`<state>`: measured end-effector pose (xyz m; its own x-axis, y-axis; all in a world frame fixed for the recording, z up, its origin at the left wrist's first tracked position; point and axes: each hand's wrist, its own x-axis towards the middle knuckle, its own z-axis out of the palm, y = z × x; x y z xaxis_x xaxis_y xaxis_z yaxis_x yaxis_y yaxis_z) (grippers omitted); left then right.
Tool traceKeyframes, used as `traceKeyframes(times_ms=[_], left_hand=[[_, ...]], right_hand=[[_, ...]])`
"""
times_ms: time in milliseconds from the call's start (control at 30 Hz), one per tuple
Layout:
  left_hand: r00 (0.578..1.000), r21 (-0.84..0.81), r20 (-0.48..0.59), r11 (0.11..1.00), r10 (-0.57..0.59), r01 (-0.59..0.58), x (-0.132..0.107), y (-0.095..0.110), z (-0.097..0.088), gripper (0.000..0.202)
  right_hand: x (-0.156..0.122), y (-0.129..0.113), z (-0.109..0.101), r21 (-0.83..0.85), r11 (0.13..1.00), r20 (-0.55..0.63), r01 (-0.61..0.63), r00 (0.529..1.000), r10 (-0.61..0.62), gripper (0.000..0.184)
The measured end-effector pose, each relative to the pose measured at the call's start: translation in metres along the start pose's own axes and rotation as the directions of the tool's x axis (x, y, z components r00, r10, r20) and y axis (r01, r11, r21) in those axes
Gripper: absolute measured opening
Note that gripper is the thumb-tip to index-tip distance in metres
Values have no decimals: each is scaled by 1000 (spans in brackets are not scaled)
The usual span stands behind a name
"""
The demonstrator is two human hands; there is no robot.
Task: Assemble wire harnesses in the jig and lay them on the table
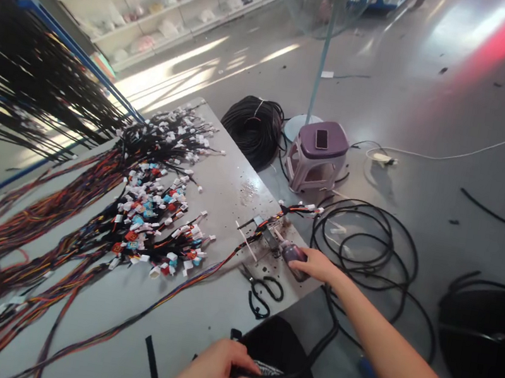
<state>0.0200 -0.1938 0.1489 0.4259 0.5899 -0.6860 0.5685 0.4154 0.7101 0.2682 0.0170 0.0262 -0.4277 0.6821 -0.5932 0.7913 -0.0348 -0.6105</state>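
Note:
My right hand [317,265] reaches to the table's right corner and is closed around a small dark purple bottle [293,256]. The bottle stands beside a small metal fixture [268,237] through which a multicoloured wire harness [201,273] runs. My left hand [208,374] rests near my lap at the table's front edge, fingers curled around a black tube [294,374] that bends off to the right. Black-handled scissors [264,290] lie on the table between both hands.
Grey table [228,191] carries piles of coloured wires with white connectors [157,212]. Black wire bundles [22,69] hang at left. On the floor: a black cable coil [255,129], a purple stool [317,158] with a phone [322,139], loose black loops [363,245], a fan pole [322,53].

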Motion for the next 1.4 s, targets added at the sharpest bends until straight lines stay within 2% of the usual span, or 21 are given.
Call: traceKeyframes(times_ms=[233,433,633,767,833,933,1033,1133,1200,1267,1333,1400], left_hand=[[1000,-40,-13,999,-14,13,-3,2,3,35],[1000,-33,-15,999,-24,24,-1,4,5,30],[999,-50,-16,998,-41,40,-4,4,4,30],[998,-34,-2,997,-66,66,-2,7,3,30],[998,-28,4,997,-66,66,-1,7,3,31],[999,-35,-2,998,-44,44,0,5,4,31],[998,-33,-15,998,-63,62,-1,2,2,29],[995,-60,-14,993,-101,100,-3,-1,0,28],[998,-82,-10,995,-60,59,-2,-2,0,28],[999,-86,-43,996,-11,8,0,-3,1,28],[995,-96,-102,995,-7,-3,2,-4,2,30],[992,-135,-123,991,-12,-5,2,-5,1,32]], right_hand=[[-5,-6,-3,-21,999,-15,-38,999,38,36],[-6,-11,-6,-42,999,17,-5,1000,5,38],[-9,-11,-13,-136,987,-29,-82,996,79,40],[-8,-13,-9,-123,992,20,-25,999,28,38],[-8,-9,-7,-117,993,18,-34,999,36,38],[-13,3,-11,-115,990,-87,-80,994,71,42],[-17,5,-28,-115,993,-232,-30,973,2,44],[-1,-25,-54,-127,990,-391,62,914,-107,45],[26,-60,-68,-143,984,-481,106,861,-163,46],[66,-100,-73,-200,969,-507,148,830,-231,48],[111,-134,-69,-300,938,-465,173,832,-302,49],[153,-157,-61,-386,910,-383,153,870,-309,46]])
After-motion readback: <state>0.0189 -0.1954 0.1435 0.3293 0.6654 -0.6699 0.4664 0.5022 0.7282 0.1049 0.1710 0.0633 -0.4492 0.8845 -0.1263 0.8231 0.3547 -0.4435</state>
